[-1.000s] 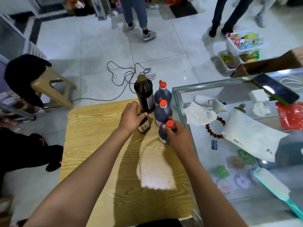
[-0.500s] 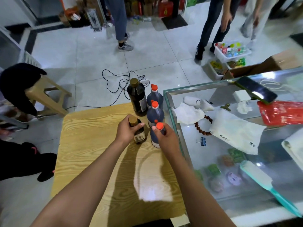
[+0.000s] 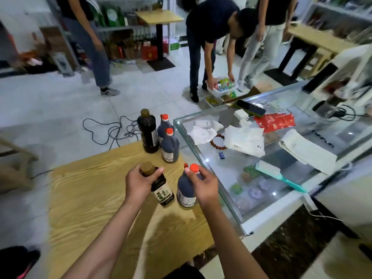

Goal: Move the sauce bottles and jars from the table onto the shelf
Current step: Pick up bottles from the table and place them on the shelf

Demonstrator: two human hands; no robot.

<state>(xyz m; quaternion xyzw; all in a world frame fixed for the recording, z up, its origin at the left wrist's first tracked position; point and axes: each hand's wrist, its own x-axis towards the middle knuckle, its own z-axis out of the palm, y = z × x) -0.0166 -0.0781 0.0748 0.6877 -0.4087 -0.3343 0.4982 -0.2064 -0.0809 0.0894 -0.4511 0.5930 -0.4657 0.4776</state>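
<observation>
My left hand (image 3: pixel 138 183) covers the neck of the small dark bottle (image 3: pixel 162 190), so I cannot see its shoulder. My right hand (image 3: pixel 203 185) hides 1 side of the blue bottle (image 3: pixel 184 190). The labels are too small to read. The shelves (image 3: pixel 124 23) at the back are blurred. The stool (image 3: pixel 14 158) is cut by the left edge.

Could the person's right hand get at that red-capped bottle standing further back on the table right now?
Probably not at once: the right hand grips another red-capped bottle. The path to the standing bottle looks free, but the hand is full.
</observation>
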